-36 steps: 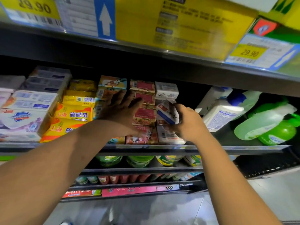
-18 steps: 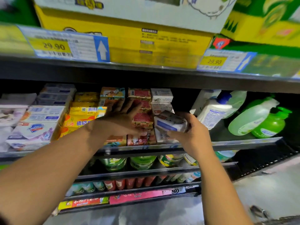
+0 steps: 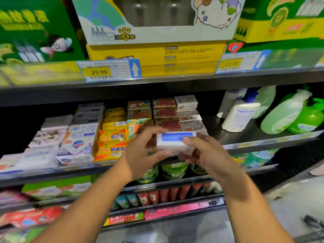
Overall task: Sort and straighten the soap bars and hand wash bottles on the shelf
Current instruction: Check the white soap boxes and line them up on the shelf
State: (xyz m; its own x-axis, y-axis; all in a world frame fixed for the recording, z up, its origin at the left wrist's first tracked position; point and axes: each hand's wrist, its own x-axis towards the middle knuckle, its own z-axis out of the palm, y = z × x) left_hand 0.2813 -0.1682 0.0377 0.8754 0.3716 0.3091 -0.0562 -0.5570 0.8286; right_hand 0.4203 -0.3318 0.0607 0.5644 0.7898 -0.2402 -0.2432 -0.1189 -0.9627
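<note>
Head view: I see left grip (image 3: 140, 155) and right grip (image 3: 208, 155) both pinching one white soap box (image 3: 175, 143), stacked soap bars (image 3: 164, 113) just beyond them.

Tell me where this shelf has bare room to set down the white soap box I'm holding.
Bare shelf shows between the white box stack and the white pump bottle, up to the front edge. Left of it, the yellow packs and other soaps sit packed tight; at the right end, leaning green bottles crowd together.
</note>
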